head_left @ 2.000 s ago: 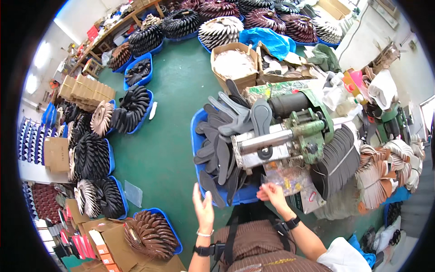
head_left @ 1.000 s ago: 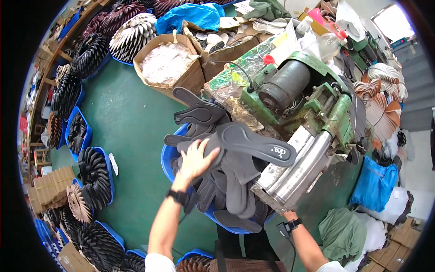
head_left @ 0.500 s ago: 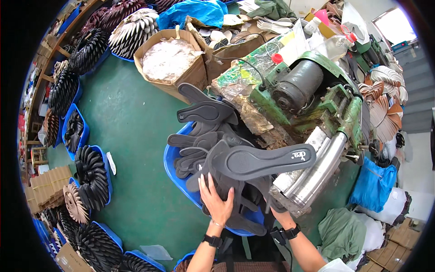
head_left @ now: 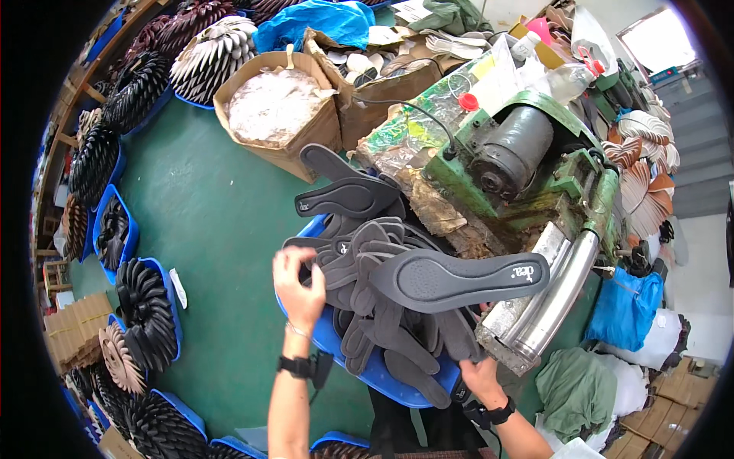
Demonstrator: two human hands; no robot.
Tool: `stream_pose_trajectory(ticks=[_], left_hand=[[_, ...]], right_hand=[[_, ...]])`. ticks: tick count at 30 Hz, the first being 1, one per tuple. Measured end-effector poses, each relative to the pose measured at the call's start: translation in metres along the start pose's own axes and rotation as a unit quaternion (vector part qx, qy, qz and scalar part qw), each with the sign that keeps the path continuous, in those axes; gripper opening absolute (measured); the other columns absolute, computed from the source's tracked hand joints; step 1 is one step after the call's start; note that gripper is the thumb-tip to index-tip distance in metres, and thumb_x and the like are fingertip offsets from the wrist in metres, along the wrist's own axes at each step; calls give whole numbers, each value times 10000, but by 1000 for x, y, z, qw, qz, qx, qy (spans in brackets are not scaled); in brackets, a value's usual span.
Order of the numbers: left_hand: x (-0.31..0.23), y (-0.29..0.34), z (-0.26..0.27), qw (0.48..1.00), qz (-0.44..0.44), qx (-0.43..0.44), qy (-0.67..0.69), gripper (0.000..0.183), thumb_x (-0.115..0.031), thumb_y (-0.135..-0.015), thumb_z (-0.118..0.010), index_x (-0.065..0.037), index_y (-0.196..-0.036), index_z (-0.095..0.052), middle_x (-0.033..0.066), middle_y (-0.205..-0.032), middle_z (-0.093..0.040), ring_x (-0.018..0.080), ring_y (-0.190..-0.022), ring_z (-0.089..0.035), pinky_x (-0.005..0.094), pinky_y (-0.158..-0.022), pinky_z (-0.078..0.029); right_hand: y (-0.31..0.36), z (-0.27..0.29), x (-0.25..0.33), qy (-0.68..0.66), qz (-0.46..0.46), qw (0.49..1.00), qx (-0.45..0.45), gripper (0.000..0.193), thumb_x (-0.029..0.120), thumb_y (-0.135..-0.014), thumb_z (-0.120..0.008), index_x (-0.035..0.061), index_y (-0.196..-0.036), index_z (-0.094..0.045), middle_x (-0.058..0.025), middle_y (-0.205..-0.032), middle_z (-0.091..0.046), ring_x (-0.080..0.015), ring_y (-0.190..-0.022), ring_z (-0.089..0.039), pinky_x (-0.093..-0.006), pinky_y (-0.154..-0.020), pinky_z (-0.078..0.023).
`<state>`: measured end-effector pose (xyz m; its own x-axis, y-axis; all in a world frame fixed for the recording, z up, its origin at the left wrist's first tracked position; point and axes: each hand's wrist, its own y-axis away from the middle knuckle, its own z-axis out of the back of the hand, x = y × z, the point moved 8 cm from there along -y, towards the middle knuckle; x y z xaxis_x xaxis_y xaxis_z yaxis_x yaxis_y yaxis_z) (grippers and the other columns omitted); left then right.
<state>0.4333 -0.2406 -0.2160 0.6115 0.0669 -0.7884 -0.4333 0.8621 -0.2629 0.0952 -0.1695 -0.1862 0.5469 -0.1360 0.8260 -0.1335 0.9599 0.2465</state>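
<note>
While left hand (head_left: 300, 292), grip wide, is hovering by tub's (head_left: 382, 377) left edge, right hand (head_left: 482, 379) (grip unclear) against insole (head_left: 457, 336).

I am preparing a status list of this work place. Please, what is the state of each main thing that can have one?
Left hand: open
Right hand: partly hidden, grip unclear
Topmost dark insole: lettered face up, uncovered
Blue tub: open, heaped with insoles
Left cardboard box: open, filled with white material
Right cardboard box: open, holding assorted pieces
Machine: running or stopped, cannot tell
</note>
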Motion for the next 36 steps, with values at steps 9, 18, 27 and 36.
stream_pose_trajectory(ticks=[9,18,27,36], left_hand=[[2,-113,-114,877,-229,232,-353,624,-533,-861,-506,-176,-1368,-433,122,-1455,-340,283,-1417,-150,544,-1134,-66],[-4,-49,-72,965,-84,195,-151,374,-259,-898,-567,-94,-1232,-525,151,-928,-543,312,-866,-562,389,-751,-474],[30,44,-72,982,33,188,-10,576,-98,-883,-517,-137,-1429,-336,207,-1486,-229,398,-1291,-335,475,-1067,-286],[34,11,-59,994,67,85,-19,858,-143,-620,-741,-75,-1376,-340,172,-1184,-428,343,-1128,-442,410,-969,-372]], right_hand=[[-17,-47,88,-362,-14,926,105,1125,353,-689,-673,30,-1481,57,-200,-1539,-61,-284,-1430,-90,-382,-1136,-65],[-44,-39,58,-232,-49,972,-9,778,355,-901,-585,-43,-1426,-169,-184,-1410,-319,-269,-1304,-312,-368,-1090,-199],[-74,-47,88,-397,2,914,-86,675,69,-850,-555,-18,-1430,-220,-150,-1381,-391,-222,-1290,-359,-355,-1093,-244],[-30,-71,116,-289,-68,954,44,380,-89,-749,-496,-46,-1118,-575,-117,-1062,-631,-231,-1054,-580,-307,-921,-431]])
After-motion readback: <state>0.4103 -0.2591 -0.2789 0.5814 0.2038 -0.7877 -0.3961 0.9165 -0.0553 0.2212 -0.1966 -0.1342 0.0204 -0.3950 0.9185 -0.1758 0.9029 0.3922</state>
